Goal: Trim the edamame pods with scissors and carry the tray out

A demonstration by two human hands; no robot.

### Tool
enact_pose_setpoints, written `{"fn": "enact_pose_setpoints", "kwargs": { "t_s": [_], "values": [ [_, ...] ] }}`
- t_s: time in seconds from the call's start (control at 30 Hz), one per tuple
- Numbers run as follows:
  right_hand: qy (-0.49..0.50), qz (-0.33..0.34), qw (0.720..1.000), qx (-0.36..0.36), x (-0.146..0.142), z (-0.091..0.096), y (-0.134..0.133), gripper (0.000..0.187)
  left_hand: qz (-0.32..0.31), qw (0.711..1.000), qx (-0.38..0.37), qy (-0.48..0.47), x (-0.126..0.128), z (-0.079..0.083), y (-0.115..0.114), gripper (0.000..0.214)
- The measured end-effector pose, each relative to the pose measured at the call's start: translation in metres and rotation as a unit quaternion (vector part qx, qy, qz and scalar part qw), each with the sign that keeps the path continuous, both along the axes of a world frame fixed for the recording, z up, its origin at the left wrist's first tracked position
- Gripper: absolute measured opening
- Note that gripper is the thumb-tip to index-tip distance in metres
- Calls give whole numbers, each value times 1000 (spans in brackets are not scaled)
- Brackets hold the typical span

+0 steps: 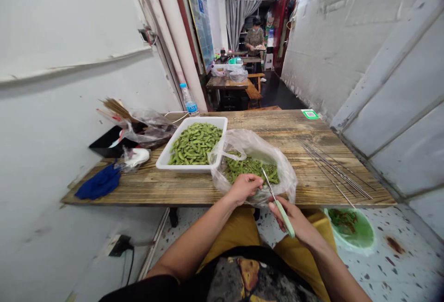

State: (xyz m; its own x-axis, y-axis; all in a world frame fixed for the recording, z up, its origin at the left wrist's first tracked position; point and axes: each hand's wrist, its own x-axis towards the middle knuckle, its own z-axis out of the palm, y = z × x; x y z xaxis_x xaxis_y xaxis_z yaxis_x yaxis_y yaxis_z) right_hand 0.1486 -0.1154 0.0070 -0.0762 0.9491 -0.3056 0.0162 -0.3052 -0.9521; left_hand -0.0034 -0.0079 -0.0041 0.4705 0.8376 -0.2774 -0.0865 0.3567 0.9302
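My right hand (289, 218) grips a pair of scissors (285, 219) with pale green handles, its blades pointing up and away over a clear plastic bag (286, 165). My left hand (245, 188) is closed in a pinch at the near side of the bag, left of the blades; what its fingertips hold, if anything, is too small to make out. Inside the bag lie green edamame pods (239, 169) and small trimmings. Left of the bag, touching it, stands a white plastic tub (183, 169) heaped with edamame pods (197, 144).
Several metal skewers (338, 175) lie on the right of the wooden table (180, 188). Along its left are a blue cloth (99, 182), a black box (113, 144) and a water bottle (189, 101). A green bin (357, 232) stands on the floor. Another person (255, 38) stands far back.
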Motion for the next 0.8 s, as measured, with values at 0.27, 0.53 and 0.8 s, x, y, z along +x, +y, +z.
{"fn": "enact_pose_setpoints", "kwargs": {
  "t_s": [0.27,0.53,0.8],
  "values": [
    [-49,-1,999,11,3,0,2,37,-15,1000,2,12,0,0,0,36],
    [81,-52,995,-20,4,-10,1,44,24,995,-88,-47,-3,5,27,14],
    [158,-94,982,-45,4,1,1,45,-101,970,85,203,15,14,102,17]
  ]
}}
